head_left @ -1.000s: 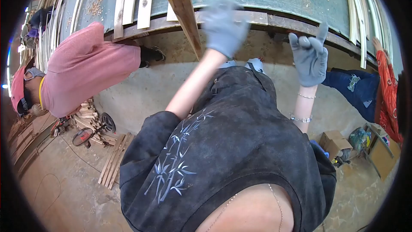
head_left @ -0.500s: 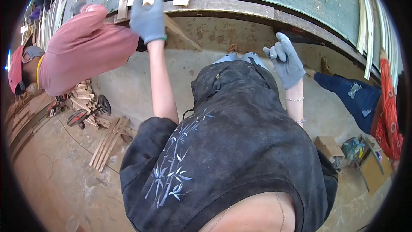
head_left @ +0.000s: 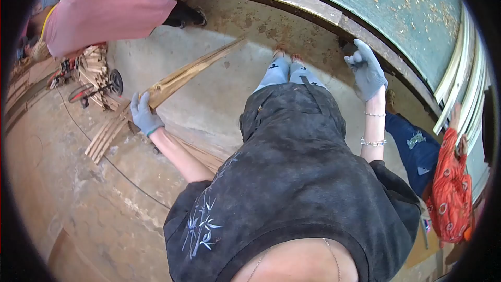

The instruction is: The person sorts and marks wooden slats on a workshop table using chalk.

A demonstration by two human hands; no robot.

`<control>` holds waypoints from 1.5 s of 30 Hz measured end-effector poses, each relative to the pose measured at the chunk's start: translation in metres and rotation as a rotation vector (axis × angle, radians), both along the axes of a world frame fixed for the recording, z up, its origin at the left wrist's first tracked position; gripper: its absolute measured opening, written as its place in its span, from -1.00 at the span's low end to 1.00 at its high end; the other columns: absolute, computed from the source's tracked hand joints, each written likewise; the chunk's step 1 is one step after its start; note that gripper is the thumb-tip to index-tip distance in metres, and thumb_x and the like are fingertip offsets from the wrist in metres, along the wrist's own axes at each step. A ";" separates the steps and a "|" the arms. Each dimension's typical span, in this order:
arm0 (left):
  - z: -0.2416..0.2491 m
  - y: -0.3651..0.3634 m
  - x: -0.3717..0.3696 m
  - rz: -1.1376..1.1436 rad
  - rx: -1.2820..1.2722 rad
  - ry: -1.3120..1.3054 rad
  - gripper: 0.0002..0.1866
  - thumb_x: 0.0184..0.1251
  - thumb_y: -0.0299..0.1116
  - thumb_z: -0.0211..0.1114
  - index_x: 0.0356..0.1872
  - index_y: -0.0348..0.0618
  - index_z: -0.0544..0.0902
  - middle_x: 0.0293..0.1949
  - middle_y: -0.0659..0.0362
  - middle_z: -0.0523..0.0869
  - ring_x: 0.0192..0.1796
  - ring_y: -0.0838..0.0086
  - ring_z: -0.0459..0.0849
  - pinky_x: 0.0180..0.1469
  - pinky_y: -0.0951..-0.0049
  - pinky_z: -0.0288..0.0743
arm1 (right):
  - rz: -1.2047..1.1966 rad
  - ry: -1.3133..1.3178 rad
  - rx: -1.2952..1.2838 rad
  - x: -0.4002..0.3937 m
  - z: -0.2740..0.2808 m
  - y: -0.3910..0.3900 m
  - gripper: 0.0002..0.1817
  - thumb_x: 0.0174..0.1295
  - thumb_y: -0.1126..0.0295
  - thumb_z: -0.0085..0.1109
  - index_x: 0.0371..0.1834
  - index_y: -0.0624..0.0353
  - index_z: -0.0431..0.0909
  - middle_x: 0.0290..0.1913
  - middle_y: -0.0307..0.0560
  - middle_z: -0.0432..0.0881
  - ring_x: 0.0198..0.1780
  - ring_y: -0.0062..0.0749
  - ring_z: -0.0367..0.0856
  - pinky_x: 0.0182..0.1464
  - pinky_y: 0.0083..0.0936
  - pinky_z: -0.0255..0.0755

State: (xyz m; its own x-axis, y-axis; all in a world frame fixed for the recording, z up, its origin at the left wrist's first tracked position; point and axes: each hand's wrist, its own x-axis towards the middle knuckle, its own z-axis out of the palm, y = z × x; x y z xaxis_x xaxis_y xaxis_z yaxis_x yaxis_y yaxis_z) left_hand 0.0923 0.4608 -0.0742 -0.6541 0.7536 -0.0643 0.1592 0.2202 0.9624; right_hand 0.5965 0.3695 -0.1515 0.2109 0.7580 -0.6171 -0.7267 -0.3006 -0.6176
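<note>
My left hand (head_left: 145, 114), in a grey glove, is out to the left with its fingers closed around one end of a rough wooden strip (head_left: 180, 75). The strip slants away over the concrete floor towards the workbench, its far end narrow. On the other side, my right hand (head_left: 368, 71), also gloved, is raised near the bench edge. Its index finger is stretched out and the other fingers are partly bent, with nothing visible in them.
A green-topped workbench (head_left: 381, 8) curves across the front, with wood shavings and pale strips (head_left: 459, 68) on it. A person in a pink top (head_left: 107, 10) stands at left, another in a red patterned sleeve (head_left: 450, 193) at right. Stacked wood strips (head_left: 107, 133) lie on the floor.
My left hand has swung from the bench edge down and back to the left, carrying the wooden strip. My right hand has shifted slightly right. The view has turned.
</note>
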 end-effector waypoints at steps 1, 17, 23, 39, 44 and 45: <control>-0.002 -0.014 -0.003 0.033 0.005 -0.072 -0.59 -0.07 -0.57 0.32 -0.10 -0.26 0.48 -0.23 0.15 0.56 -0.23 0.45 0.56 -0.17 0.47 0.48 | 0.014 0.000 -0.048 -0.001 -0.001 0.006 -0.70 0.20 0.31 0.05 -0.03 0.17 0.45 -0.48 -0.34 0.42 -0.38 -0.53 0.42 -0.05 -0.49 0.34; -0.042 -0.174 -0.034 0.285 0.109 -0.367 -0.66 -0.03 -0.59 0.28 -0.17 -0.19 0.45 -0.42 0.28 0.53 -0.35 0.61 0.53 -0.27 0.67 0.44 | 1.237 0.531 -0.527 -0.327 -0.110 0.032 -0.28 0.08 -0.12 0.07 0.15 0.16 0.16 -0.18 0.08 0.46 -0.36 -0.20 0.54 -0.33 -0.34 0.50; -0.057 -0.203 -0.077 0.307 0.089 -0.259 -0.75 -0.05 -0.62 0.26 -0.28 -0.22 0.48 -0.63 0.44 0.35 -0.61 0.79 0.28 -0.54 0.77 0.20 | 1.315 0.314 -0.623 -0.458 -0.139 -0.004 -0.16 0.05 -0.17 0.07 0.19 0.24 0.05 -0.01 0.15 0.38 -0.20 -0.10 0.52 -0.21 -0.16 0.48; -0.048 -0.277 -0.151 0.805 0.288 -0.722 -0.85 0.13 -0.42 0.20 -0.38 -0.11 0.38 -0.54 0.29 0.44 -0.58 0.61 0.44 -0.31 0.43 0.60 | 1.186 0.158 -0.691 -0.634 -0.098 -0.053 -0.76 0.04 0.37 0.21 -0.29 0.13 0.37 -0.32 -0.10 0.53 -0.31 -0.31 0.54 -0.21 -0.29 0.53; -0.045 -0.309 -0.169 0.666 0.169 -0.940 -0.74 0.27 -0.13 0.05 -0.28 -0.13 0.39 -0.63 0.33 0.28 -0.63 0.62 0.26 -0.18 0.28 0.59 | 1.428 0.221 -0.619 -0.668 -0.104 -0.030 -0.69 0.02 0.33 0.23 -0.21 0.16 0.38 -0.28 -0.03 0.53 -0.28 -0.26 0.54 -0.11 -0.35 0.47; -0.043 -0.306 -0.177 0.732 -0.021 -0.882 -0.69 0.29 -0.08 0.02 -0.25 -0.14 0.39 -0.65 0.34 0.24 -0.63 0.66 0.20 -0.17 0.23 0.58 | 1.461 0.186 -0.588 -0.678 -0.090 -0.022 -0.65 0.01 0.31 0.24 -0.16 0.17 0.38 -0.26 -0.02 0.54 -0.28 -0.25 0.53 -0.10 -0.37 0.44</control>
